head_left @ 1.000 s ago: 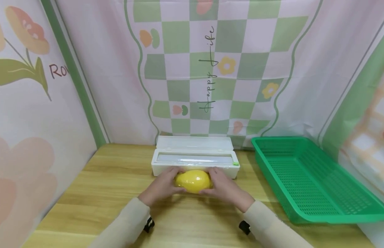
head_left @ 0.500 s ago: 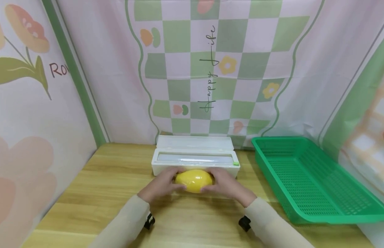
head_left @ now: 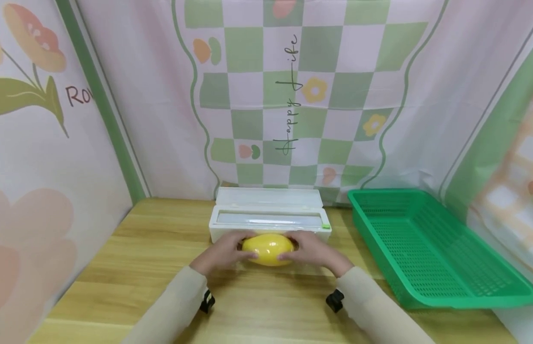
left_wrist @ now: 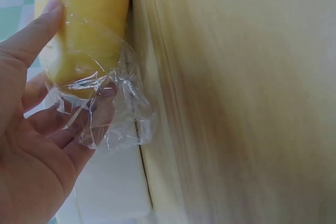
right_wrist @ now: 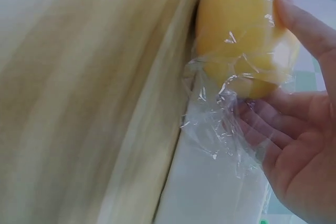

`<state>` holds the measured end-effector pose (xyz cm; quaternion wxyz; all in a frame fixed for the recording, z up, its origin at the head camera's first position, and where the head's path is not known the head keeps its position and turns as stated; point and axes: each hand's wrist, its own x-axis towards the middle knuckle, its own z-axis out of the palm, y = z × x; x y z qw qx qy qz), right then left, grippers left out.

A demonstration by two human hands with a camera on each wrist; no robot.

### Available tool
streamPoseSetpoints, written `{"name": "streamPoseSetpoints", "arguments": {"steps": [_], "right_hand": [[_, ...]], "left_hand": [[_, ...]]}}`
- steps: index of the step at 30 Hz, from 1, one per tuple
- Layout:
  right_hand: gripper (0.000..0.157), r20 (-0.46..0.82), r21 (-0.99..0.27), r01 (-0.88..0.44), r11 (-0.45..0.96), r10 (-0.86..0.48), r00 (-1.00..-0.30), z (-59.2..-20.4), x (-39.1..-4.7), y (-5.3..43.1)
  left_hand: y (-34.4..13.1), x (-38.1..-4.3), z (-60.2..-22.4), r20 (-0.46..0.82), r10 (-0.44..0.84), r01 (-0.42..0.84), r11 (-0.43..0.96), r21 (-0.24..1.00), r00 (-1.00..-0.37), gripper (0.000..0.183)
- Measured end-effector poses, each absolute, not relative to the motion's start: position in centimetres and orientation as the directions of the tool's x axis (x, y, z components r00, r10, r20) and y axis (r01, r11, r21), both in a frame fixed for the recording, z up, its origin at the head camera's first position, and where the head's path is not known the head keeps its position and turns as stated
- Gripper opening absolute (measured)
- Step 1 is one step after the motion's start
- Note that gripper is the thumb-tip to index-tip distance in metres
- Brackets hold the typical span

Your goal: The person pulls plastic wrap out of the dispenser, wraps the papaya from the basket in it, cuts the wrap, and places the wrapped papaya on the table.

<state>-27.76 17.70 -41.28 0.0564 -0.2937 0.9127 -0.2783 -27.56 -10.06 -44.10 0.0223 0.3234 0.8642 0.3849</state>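
Note:
A smooth yellow mango-shaped fruit [head_left: 267,249] is held between both hands, just in front of a white cling film box [head_left: 269,220]. Clear cling film [left_wrist: 123,103] covers it, and loose crumpled film sticks out at both ends. My left hand [head_left: 225,251] grips the left end, thumb on the near face and fingers behind. On the opposite end my right hand [head_left: 311,249] does likewise, its thumb pressing the front. In the right wrist view the loose film [right_wrist: 220,119] hangs over the right fingers. The far side of the fruit is hidden.
The box's lid [head_left: 269,197] stands raised at the back, with a film roll inside and a small green tab [head_left: 326,226] at its right. To the right is a green perforated basket [head_left: 438,248]. Printed cloth [head_left: 292,95] hangs behind the wooden table [head_left: 133,258].
The hands have risen very slightly with the fruit, and it has turned a little between them. Both thumbs lie higher on its near face. The box and basket stay put.

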Motion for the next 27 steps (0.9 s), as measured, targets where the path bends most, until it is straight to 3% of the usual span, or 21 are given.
{"name": "streamPoseSetpoints", "arguments": {"steps": [6,17,27], "right_hand": [[0.059,-0.002,-0.533,-0.503,0.681,-0.595,-0.804,-40.6,-28.1,17.8],[0.05,-0.104,-0.531,-0.462,0.711,-0.595,-0.797,-39.5,-28.4,17.4],[0.033,-0.187,-0.559,-0.393,0.73,-0.573,-0.798,-39.2,-28.4,17.4]], "left_hand": [[-10.2,-28.0,-43.9,0.18,0.593,0.543,0.519,0.66,-0.785,0.048],[-10.4,-28.4,-43.7,0.095,0.598,0.499,0.56,0.661,-0.796,0.047],[-10.5,-28.6,-43.3,0.04,0.607,0.482,0.586,0.651,-0.793,0.045]]}}
